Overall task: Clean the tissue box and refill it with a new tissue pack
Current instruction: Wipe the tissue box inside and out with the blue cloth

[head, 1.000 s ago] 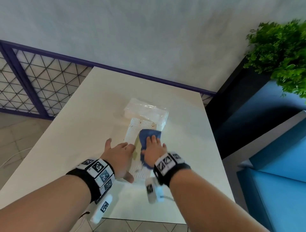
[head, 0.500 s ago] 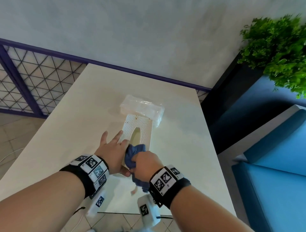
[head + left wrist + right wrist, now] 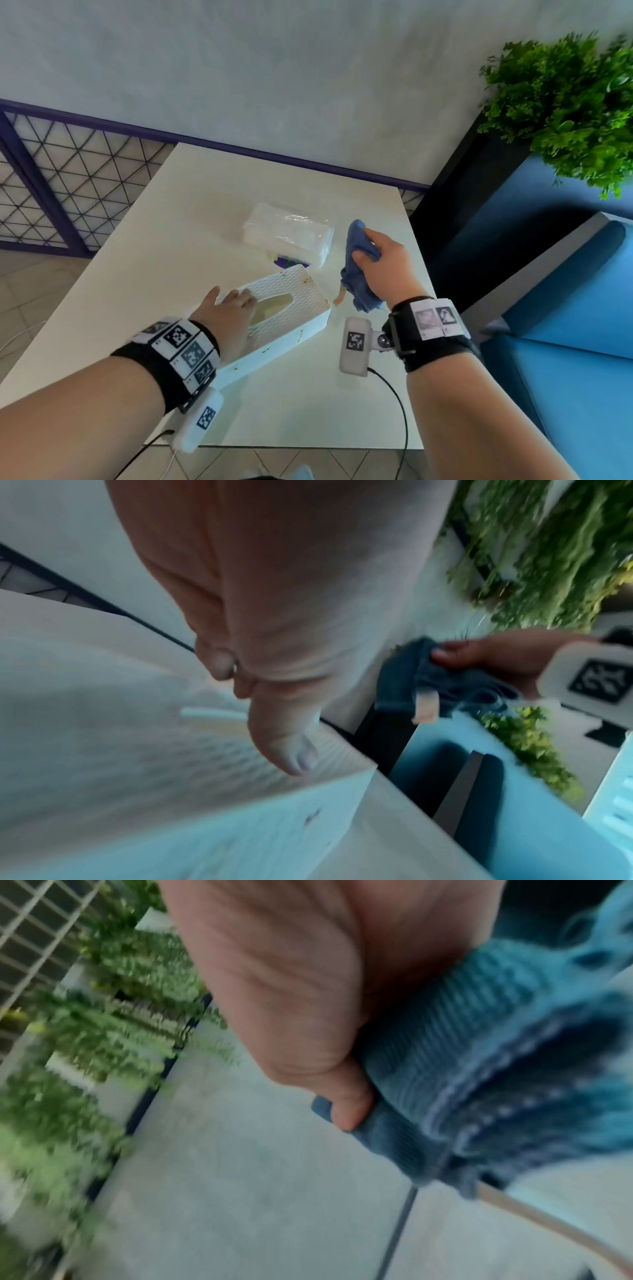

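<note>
The right hand has lifted clear of the tissue box and now hangs to the right of it, its fingers and thumb curled round a bunched blue cloth whose loose end droops toward the table; half a second ago that cloth was pressed against the box's near end, and a second ago it was rubbing along the box's top. The right wrist view shows the thumb clamped over the ribbed fabric, so the grip is firm. The left hand lies on the near half of the box, fingers laid out nearly straight over the patterned top beside the oval slot, steadying it, not gripping; the left wrist view, blurred, shows the thumb resting on the top near the edge. The box itself has turned: it lay lengthwise away from the person before and now sits slantwise, its right side wall, which bears a few small dark specks, facing the cloth. Brownish spots also show near the box's far corner. Just beyond the box's far end lies the new tissue pack, wrapped in clear film, apart from both hands. My reading is that the top has had its wipe and the box was swung round to offer a side, so cleaning is not finished and the refill has not begun.
</note>
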`<state>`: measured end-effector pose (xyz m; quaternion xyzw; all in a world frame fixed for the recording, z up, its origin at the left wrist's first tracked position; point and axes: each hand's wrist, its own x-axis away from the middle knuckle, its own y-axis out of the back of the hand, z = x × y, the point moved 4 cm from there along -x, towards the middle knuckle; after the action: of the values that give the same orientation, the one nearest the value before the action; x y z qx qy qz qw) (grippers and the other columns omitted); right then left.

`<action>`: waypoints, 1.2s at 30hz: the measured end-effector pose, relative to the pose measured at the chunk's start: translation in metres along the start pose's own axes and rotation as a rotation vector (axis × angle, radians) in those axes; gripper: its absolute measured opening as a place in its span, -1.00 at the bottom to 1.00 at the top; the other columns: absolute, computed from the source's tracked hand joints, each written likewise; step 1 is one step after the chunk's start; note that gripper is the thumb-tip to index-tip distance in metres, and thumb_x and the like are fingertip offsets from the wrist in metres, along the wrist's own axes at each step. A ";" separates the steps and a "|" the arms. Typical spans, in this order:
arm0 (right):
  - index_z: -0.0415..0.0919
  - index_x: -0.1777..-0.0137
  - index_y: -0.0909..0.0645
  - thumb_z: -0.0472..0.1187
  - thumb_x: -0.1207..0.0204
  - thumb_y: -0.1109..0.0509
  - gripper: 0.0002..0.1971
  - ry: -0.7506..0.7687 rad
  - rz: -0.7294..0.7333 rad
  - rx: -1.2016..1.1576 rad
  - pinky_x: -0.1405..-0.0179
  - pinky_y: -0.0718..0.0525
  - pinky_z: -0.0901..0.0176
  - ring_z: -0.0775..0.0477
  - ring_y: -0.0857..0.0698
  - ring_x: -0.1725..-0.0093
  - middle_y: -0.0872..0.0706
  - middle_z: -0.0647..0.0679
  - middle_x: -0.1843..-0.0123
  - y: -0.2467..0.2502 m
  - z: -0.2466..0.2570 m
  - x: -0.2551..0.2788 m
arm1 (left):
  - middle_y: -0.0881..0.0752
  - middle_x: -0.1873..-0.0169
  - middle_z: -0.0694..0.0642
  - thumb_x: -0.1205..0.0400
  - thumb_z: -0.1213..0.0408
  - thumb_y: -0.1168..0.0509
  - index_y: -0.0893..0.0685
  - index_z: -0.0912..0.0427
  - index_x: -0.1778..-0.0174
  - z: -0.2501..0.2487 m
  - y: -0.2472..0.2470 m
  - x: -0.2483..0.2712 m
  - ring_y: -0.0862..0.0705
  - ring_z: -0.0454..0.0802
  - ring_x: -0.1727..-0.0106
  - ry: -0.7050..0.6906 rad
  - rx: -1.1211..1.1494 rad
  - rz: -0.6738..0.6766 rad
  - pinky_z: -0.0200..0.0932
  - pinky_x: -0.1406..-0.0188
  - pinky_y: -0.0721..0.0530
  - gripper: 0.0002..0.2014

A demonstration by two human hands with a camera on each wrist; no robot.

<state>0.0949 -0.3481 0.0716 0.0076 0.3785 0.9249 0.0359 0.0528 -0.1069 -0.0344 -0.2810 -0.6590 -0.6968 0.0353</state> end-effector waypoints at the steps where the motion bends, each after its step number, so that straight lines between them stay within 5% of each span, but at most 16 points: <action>1: 0.01 -0.46 -0.49 -0.20 -0.63 -0.27 -0.61 -0.012 0.016 -0.013 0.08 -0.60 0.27 -0.10 -0.72 0.02 -0.69 -0.09 0.02 -0.007 -0.001 -0.001 | 0.11 -0.71 0.10 -0.67 -0.13 -0.06 0.14 0.18 -0.68 0.001 -0.007 -0.002 0.05 0.04 -0.70 0.034 0.006 0.009 0.24 -0.63 0.17 -0.21; 4: 0.24 -0.49 -0.37 -0.19 -0.66 -0.22 -0.55 0.044 0.237 0.214 0.05 -0.71 0.21 -0.12 -0.73 -0.03 -0.71 -0.08 -0.15 -0.061 -0.012 -0.001 | 0.22 -0.70 0.08 -0.68 -0.08 -0.06 0.25 0.16 -0.67 0.005 -0.016 -0.004 0.10 0.06 -0.71 0.055 0.065 0.044 0.25 -0.64 0.13 -0.20; 6: 0.01 -0.65 -0.17 -0.19 -0.66 -0.21 -0.43 0.056 0.552 0.616 -0.40 -0.54 -0.01 -0.27 -0.47 -0.49 -0.31 -0.19 -0.63 -0.111 -0.032 0.002 | 0.26 -0.69 0.06 -0.69 -0.07 -0.08 0.28 0.14 -0.67 0.007 -0.016 -0.003 0.14 0.06 -0.71 0.028 0.096 0.080 0.22 -0.65 0.12 -0.18; 7: -0.07 -0.68 -0.07 -0.17 -0.66 -0.21 -0.38 0.075 0.612 0.779 -0.53 -0.39 -0.13 -0.29 -0.23 -0.64 -0.04 -0.18 -0.72 -0.128 -0.040 -0.002 | 0.28 -0.69 0.05 -0.69 -0.07 -0.10 0.29 0.12 -0.67 0.008 -0.016 -0.002 0.16 0.05 -0.70 0.016 0.107 0.096 0.21 -0.65 0.12 -0.18; 9: -0.09 -0.70 0.08 -0.13 -0.67 -0.17 -0.32 0.073 0.614 0.828 -0.57 -0.30 -0.23 -0.27 -0.03 -0.69 0.18 -0.14 -0.73 -0.144 -0.043 -0.022 | 0.30 -0.68 0.03 -0.69 -0.06 -0.13 0.31 0.10 -0.66 0.009 -0.015 -0.003 0.19 0.05 -0.70 0.009 0.126 0.121 0.20 -0.66 0.14 -0.16; 17: -0.24 -0.68 0.02 -0.16 -0.66 -0.21 -0.32 0.217 0.757 1.080 -0.52 -0.39 -0.22 -0.31 0.05 -0.70 0.24 -0.20 -0.73 -0.150 -0.037 -0.037 | 0.27 -0.69 0.01 -0.67 -0.14 -0.09 0.29 0.06 -0.66 0.014 -0.017 -0.003 0.15 0.00 -0.70 -0.002 0.120 0.101 0.09 -0.65 0.07 -0.16; 20: -0.24 -0.69 0.06 -0.19 -0.71 -0.09 -0.39 0.163 0.766 1.143 -0.37 -0.53 -0.16 -0.31 -0.34 -0.59 0.16 -0.24 -0.73 -0.132 -0.059 -0.011 | 0.24 -0.69 0.04 -0.68 -0.10 -0.11 0.27 0.09 -0.67 0.014 -0.015 -0.006 0.11 0.02 -0.71 -0.006 0.108 0.098 0.12 -0.65 0.00 -0.17; 23: -0.23 -0.62 -0.15 -0.19 -0.68 -0.13 -0.47 0.083 0.690 1.076 -0.18 -0.57 -0.05 -0.30 -0.54 -0.43 -0.20 -0.27 -0.66 -0.132 -0.051 -0.007 | 0.24 -0.69 0.05 -0.67 -0.07 -0.17 0.25 0.10 -0.68 0.013 -0.013 -0.005 0.13 0.05 -0.71 -0.022 0.129 0.111 0.17 -0.65 0.00 -0.15; 25: -0.23 -0.62 -0.17 -0.22 -0.67 -0.14 -0.47 0.087 0.595 0.946 -0.34 -0.51 -0.10 -0.32 -0.46 -0.49 -0.24 -0.26 -0.64 -0.138 -0.034 -0.019 | 0.24 -0.69 0.05 -0.67 -0.07 -0.18 0.25 0.11 -0.67 0.014 -0.014 -0.005 0.14 0.06 -0.71 -0.025 0.135 0.118 0.20 -0.65 0.02 -0.14; 28: -0.10 -0.69 -0.04 -0.24 -0.68 -0.10 -0.41 0.121 0.524 0.728 -0.60 -0.24 -0.21 -0.34 -0.14 -0.66 -0.03 -0.21 -0.72 -0.146 -0.012 -0.036 | 0.27 -0.69 0.02 -0.65 -0.07 -0.21 0.27 0.09 -0.67 0.014 -0.014 -0.006 0.17 0.05 -0.70 -0.010 0.149 0.153 0.19 -0.66 0.07 -0.11; 33: -0.05 -0.70 0.20 -0.21 -0.74 -0.04 -0.37 0.394 0.845 1.040 -0.64 -0.16 -0.20 -0.32 0.11 -0.71 0.20 -0.12 -0.74 -0.181 0.009 -0.015 | 0.27 -0.69 0.02 -0.66 -0.06 -0.21 0.30 0.07 -0.67 0.013 -0.014 -0.007 0.16 0.05 -0.70 0.005 0.156 0.158 0.19 -0.65 0.07 -0.10; 36: 0.06 -0.69 0.21 -0.18 -0.70 -0.16 -0.28 0.363 0.822 1.175 -0.56 -0.30 -0.21 -0.21 0.05 -0.71 0.22 -0.01 -0.74 -0.163 -0.009 -0.032 | 0.26 -0.69 0.03 -0.65 -0.07 -0.22 0.27 0.07 -0.68 0.014 -0.013 -0.004 0.17 0.04 -0.70 0.000 0.184 0.147 0.18 -0.64 0.06 -0.11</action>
<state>0.1367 -0.2412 -0.0484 0.0135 0.7780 0.4951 -0.3866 0.0560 -0.0935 -0.0483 -0.3243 -0.6977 -0.6290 0.1118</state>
